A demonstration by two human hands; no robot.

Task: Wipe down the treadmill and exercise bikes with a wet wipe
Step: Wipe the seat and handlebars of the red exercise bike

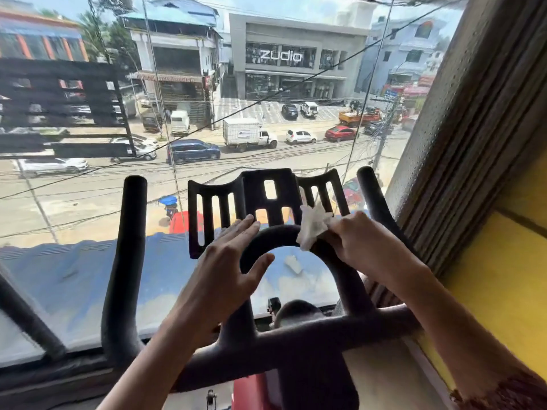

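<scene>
Wet wipe in use: you have it bunched and pinched in the curled fingers of your right hand, pressed on the top right curve of the middle loop of the exercise bike handlebars, right in front of you by the window. Your left hand is flat, with straight fingers close together and the thumb spread, laid against the loop's left curve; how hard it bears on it cannot be told. Judging from this, you are partway through one bike's handlebars. The slotted rack just beyond the loop, the upright grip on the far left, the one on the far right and the near crossbar show no wet sheen, so you cannot count any of them as done. The red frame below is barely in view, the seat not at all. No treadmill or second bike shows clearly here, so most of the job likely lies ahead.
</scene>
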